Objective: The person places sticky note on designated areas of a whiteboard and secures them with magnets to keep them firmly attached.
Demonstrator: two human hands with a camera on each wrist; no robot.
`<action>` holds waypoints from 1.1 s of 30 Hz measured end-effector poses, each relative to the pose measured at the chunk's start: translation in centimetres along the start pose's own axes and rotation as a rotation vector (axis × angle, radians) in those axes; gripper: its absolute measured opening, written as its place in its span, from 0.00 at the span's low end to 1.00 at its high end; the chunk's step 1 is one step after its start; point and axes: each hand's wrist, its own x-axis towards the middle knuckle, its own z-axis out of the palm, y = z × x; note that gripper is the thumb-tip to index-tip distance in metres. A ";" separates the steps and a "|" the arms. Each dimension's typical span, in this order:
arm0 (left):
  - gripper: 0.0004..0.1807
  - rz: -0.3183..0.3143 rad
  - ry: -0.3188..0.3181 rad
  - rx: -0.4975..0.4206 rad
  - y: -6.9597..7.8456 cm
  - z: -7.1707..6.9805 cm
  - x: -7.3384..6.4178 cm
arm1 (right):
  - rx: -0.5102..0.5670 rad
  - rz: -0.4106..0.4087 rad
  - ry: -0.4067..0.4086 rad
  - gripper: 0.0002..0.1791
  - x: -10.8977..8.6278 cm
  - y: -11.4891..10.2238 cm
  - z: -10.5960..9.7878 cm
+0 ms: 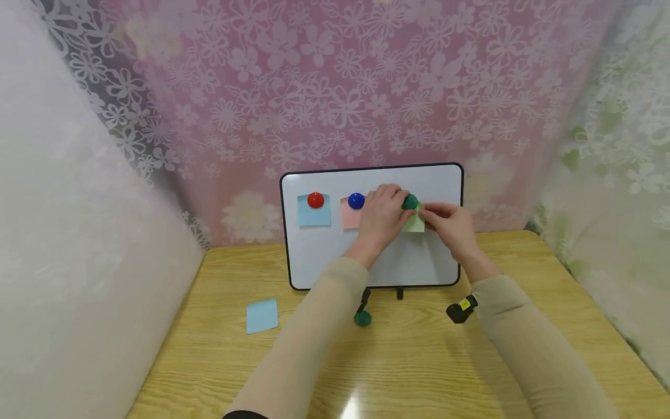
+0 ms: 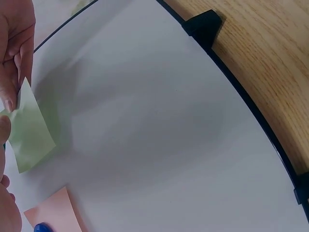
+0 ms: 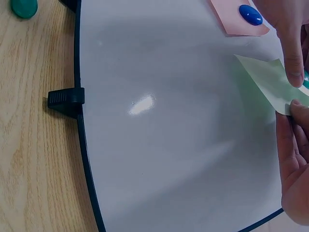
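In the head view, my left hand (image 1: 384,214) grips a green round magnet (image 1: 410,202) at the top of a pale green sticky note (image 1: 415,224) on the whiteboard (image 1: 377,265). Thumb and fingers of my right hand (image 1: 453,228) pinch that note's right edge. Seen from the right wrist, the note (image 3: 265,82) bends away from the board at its lower edge. To the left, a blue magnet (image 1: 356,201) lies over a pink note (image 1: 350,218), partly hidden by my left hand. Farther left, a red magnet (image 1: 316,200) sits on a light blue note (image 1: 314,217).
The whiteboard stands upright on the wooden table (image 1: 419,361), close to a flowered backdrop (image 1: 340,105). A loose blue note (image 1: 262,316) lies on the table at left. Another green magnet (image 1: 362,318) lies before the board, near its black feet (image 1: 400,293).
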 end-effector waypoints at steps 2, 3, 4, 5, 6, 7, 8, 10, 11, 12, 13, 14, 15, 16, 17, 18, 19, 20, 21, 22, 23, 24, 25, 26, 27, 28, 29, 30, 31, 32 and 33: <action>0.24 -0.005 0.000 0.015 0.0 0.1 0.1 | 0.006 -0.001 0.006 0.27 0.0 -0.1 0.0; 0.24 -0.007 0.000 0.023 0.1 0.1 0.2 | 0.007 -0.001 0.008 0.27 0.0 -0.1 0.0; 0.24 -0.010 -0.002 0.026 0.1 0.2 0.2 | 0.008 0.000 0.010 0.27 0.0 -0.1 0.0; 0.24 -0.014 -0.004 0.030 0.1 0.2 0.2 | 0.006 0.001 0.013 0.26 0.0 -0.2 0.0; 0.24 -0.017 -0.007 0.035 0.1 0.2 0.2 | 0.005 0.003 0.016 0.26 0.1 -0.2 0.1; 0.24 -0.022 -0.010 0.039 0.1 0.2 0.2 | 0.004 0.004 0.019 0.26 0.1 -0.2 0.1; 0.24 -0.027 -0.013 0.044 0.1 0.2 0.3 | 0.003 0.005 0.022 0.26 0.1 -0.2 0.1; 0.24 -0.034 -0.016 0.050 0.2 0.1 0.3 | 0.003 0.006 0.027 0.27 0.2 -0.2 0.1; 0.24 -0.036 -0.018 0.055 0.2 0.1 0.3 | 0.003 0.006 0.031 0.27 0.2 -0.2 0.1; 0.24 -0.038 -0.021 0.060 0.3 0.0 0.3 | 0.003 0.005 0.034 0.27 0.2 -0.1 0.2; 0.24 -0.040 -0.024 0.062 0.3 0.0 0.4 | 0.004 0.005 0.037 0.27 0.3 -0.1 0.2; 0.25 -0.041 -0.028 0.067 0.3 0.0 0.4 | 0.006 0.004 0.040 0.26 0.3 -0.1 0.2; 0.25 -0.043 -0.033 0.070 0.3 0.0 0.4 | 0.005 0.003 0.043 0.26 0.4 -0.1 0.2; 0.25 -0.046 -0.040 0.073 0.4 0.0 0.4 | 0.006 0.003 0.045 0.26 0.5 0.0 0.2; 0.25 -0.050 -0.046 0.077 0.4 0.0 0.4 | 0.008 0.004 0.046 0.26 0.5 0.0 0.3; 0.24 -0.054 -0.052 0.079 0.4 0.0 0.4 | 0.007 0.005 0.048 0.26 0.5 0.0 0.3; 0.24 -0.058 -0.057 0.080 0.4 0.0 0.5 | 0.006 0.006 0.049 0.26 0.6 0.0 0.4; 0.24 -0.061 -0.060 0.080 0.4 0.1 0.5 | 0.004 0.008 0.051 0.26 0.6 0.1 0.4; 0.24 -0.065 -0.064 0.079 0.5 0.1 0.5 | -0.001 0.010 0.055 0.25 0.7 0.1 0.5; 0.24 -0.067 -0.067 0.079 0.5 0.1 0.5 | -0.002 0.013 0.059 0.25 0.7 0.1 0.5; 0.24 -0.069 -0.068 0.078 0.5 0.2 0.5 | -0.006 0.015 0.064 0.25 0.7 0.1 0.5; 0.24 -0.069 -0.068 0.077 0.6 0.2 0.5 | -0.010 0.015 0.070 0.25 0.7 0.2 0.6; 0.24 -0.070 -0.067 0.076 0.6 0.2 0.5 | -0.011 0.014 0.074 0.24 0.7 0.2 0.6; 0.24 -0.071 -0.067 0.077 0.7 0.2 0.5 | -0.011 0.013 0.079 0.24 0.7 0.3 0.6; 0.24 -0.072 -0.067 0.079 0.7 0.3 0.5 | -0.011 0.010 0.081 0.24 0.8 0.3 0.6; 0.23 -0.074 -0.066 0.081 0.8 0.3 0.6 | -0.008 0.007 0.082 0.24 0.8 0.4 0.6; 0.23 -0.078 -0.065 0.084 0.8 0.3 0.6 | -0.007 0.004 0.083 0.24 0.8 0.5 0.6; 0.23 -0.082 -0.063 0.087 0.9 0.3 0.7 | -0.005 0.000 0.082 0.24 0.9 0.5 0.6; 0.23 -0.086 -0.063 0.091 0.9 0.4 0.7 | -0.003 -0.003 0.082 0.24 0.9 0.5 0.6; 0.23 -0.090 -0.060 0.095 0.9 0.4 0.8 | -0.002 -0.006 0.081 0.24 1.0 0.5 0.6; 0.23 -0.093 -0.058 0.098 0.9 0.4 0.8 | -0.002 -0.008 0.080 0.24 1.0 0.5 0.6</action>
